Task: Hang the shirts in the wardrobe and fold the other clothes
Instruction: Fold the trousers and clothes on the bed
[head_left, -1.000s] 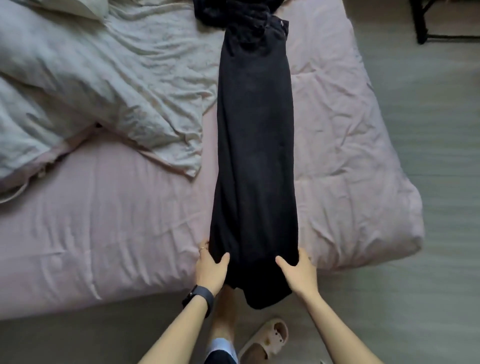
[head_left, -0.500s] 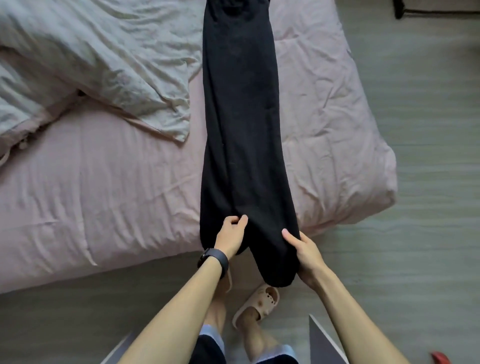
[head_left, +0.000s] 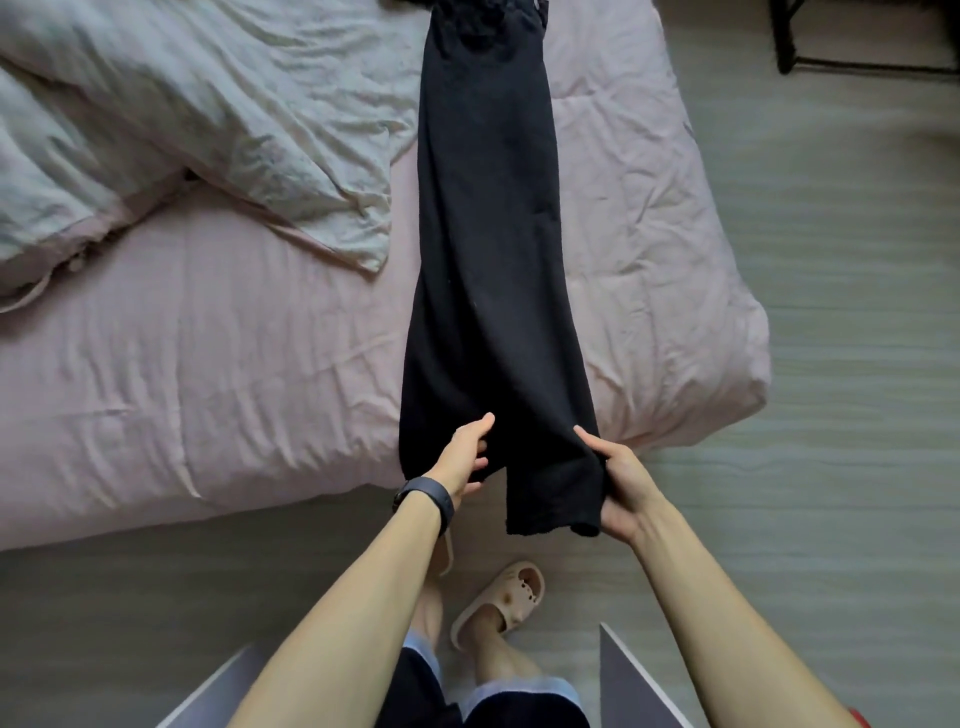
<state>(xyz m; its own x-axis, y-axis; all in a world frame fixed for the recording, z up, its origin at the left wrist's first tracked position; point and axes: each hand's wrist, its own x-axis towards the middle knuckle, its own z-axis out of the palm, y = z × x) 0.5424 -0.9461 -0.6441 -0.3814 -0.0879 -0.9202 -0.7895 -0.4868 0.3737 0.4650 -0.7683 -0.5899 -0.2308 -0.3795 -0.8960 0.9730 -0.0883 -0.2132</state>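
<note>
A pair of black trousers (head_left: 488, 249) lies stretched lengthwise along the pink bed (head_left: 208, 364), legs folded one over the other, the hems hanging over the near edge. My right hand (head_left: 621, 483) grips the right side of the hanging leg end, thumb on top. My left hand (head_left: 465, 457), a black band on its wrist, sits at the left part of the leg ends with its fingers curled at the fabric; whether it holds the cloth is hard to tell. The waist end runs out of view at the top.
A crumpled grey-white duvet (head_left: 182, 119) covers the bed's left and far part. The wooden floor (head_left: 841, 415) lies to the right and in front. A black furniture leg (head_left: 784, 36) stands top right. My feet in beige slippers (head_left: 501, 603) stand below the bed edge.
My left hand has slid from the left edge of the trousers inward onto the leg ends. My right hand has shifted down to grip the hanging hem. The camera moved slightly.
</note>
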